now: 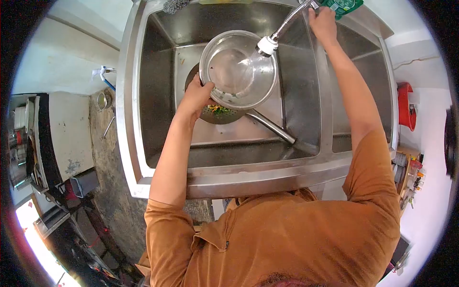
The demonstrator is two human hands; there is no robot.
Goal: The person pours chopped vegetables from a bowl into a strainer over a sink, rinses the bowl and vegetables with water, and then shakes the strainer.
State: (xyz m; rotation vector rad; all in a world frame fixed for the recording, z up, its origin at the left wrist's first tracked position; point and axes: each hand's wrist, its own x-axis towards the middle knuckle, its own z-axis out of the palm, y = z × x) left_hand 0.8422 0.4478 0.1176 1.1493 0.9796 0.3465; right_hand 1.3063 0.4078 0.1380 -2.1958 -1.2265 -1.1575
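My left hand [195, 98] grips the left rim of a round stainless steel bowl [272, 91], with the thumb over the edge. The bowl is tilted a little in the left sink basin [158, 95]. Water runs into it from the white spray head [267, 46] of a flexible metal faucet [291, 21]. Beneath the bowl lies a dark round pan [222, 117] with a long metal handle [272, 126]. Yellow and green food scraps [218, 109] show in it; the bowl hides the rest. My right hand [323, 26] is closed at the faucet handle [313, 5], its fingertips partly hidden.
A second basin [356, 76] adjoins on the right. Behind the sink are a grey scouring pad [175, 5] and a green packet [343, 6]. A red container [406, 106] hangs at the right wall. The sink's front edge [248, 174] runs close before my body.
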